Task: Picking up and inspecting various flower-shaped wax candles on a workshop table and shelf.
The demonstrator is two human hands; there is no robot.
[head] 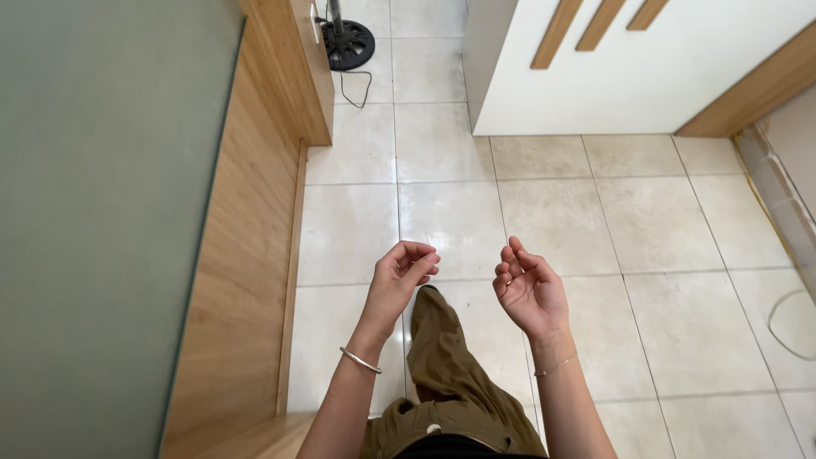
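Above a pale tiled floor (544, 212): two hands, both empty, touching nothing. One frosted glass panel (102, 212) in a wood frame fills the left side; one white cabinet (629, 76) with three wooden strips stands top right; one black fan base (347, 42) with cord sits at top. Olive trousers (450, 374) hang below the hands. Left hand (399, 276): fingers curled loosely inward, half closed. Right hand (529, 289): palm up, fingers bent, half open. One bangle (360, 360) on left wrist, one thin chain bracelet (554, 367) on right.

You've got one head cam, pointing steeply down, near your hands; tiled floor (544, 212) lies well beyond the fingers (510, 259). No 2nd view.
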